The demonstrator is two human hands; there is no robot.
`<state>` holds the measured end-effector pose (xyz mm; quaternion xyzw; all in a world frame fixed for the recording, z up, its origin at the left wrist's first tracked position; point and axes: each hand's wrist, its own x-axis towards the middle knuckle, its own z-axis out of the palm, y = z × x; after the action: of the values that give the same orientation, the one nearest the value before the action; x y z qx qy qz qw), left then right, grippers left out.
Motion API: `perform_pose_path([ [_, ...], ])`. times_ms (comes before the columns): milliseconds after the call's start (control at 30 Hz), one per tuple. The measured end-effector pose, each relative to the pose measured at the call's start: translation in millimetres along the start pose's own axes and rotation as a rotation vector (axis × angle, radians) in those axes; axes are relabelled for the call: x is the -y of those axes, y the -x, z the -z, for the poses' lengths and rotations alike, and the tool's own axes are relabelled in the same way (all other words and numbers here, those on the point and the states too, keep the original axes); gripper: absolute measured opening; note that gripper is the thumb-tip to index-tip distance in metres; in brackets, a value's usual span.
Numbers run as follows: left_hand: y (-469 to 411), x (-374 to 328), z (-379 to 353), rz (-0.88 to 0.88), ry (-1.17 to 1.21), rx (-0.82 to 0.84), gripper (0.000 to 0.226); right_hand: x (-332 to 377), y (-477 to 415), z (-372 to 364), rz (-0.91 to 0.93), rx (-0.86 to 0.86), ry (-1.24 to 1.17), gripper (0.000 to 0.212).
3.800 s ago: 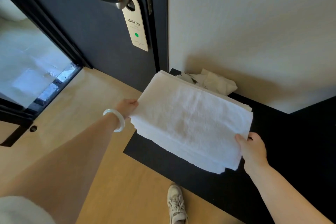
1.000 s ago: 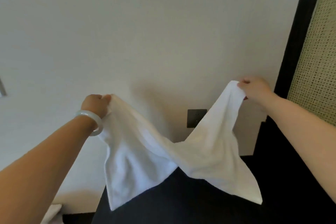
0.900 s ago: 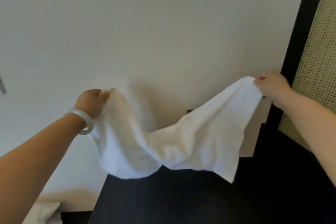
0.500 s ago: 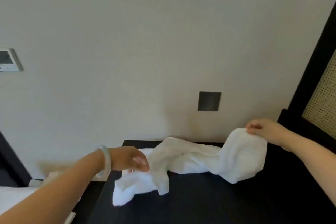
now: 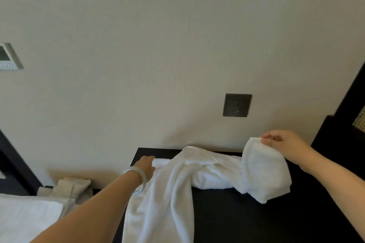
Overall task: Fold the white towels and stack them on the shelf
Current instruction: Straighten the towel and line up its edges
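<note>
At the far left of the wall a small grey control panel is mounted, and below it, in the lower left corner, a stack of white towels lies flat with layered edges showing on its right side. Just behind that stack, against the wall, sits a crumpled beige cloth. The left arm reaches forward from the lower left, a pale bracelet round its wrist, and the left hand is at the left end of the white towel, touching it near the back corner of the black shelf. Its fingers are hidden behind the hand, so whether they grasp the cloth or only rest on it cannot be told. The towel lies rumpled along the back of the shelf, close to the wall, and one broad part of it runs over the shelf's front left part towards the camera. On the wall above the towel's right half is a dark socket plate. Further right, the right hand pinches a corner of the towel between thumb and fingers and holds it above the shelf, so that this end droops in a fold. At the right edge stands a dark frame with a woven panel.
</note>
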<state>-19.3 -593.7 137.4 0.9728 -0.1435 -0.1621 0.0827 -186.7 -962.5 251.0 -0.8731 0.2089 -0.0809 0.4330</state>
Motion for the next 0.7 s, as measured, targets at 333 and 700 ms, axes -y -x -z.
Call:
perform_pose_path([
  [333, -56.6, 20.4, -8.4, 0.124, -0.250, 0.046, 0.049, 6.3, -39.7, -73.2, -0.225, 0.193, -0.417, 0.013],
  [700, 3.1, -52.6, 128.5, -0.142, 0.756, -0.210, 0.028, 74.8, -17.1, -70.6, -0.078, 0.034, -0.529, 0.014],
])
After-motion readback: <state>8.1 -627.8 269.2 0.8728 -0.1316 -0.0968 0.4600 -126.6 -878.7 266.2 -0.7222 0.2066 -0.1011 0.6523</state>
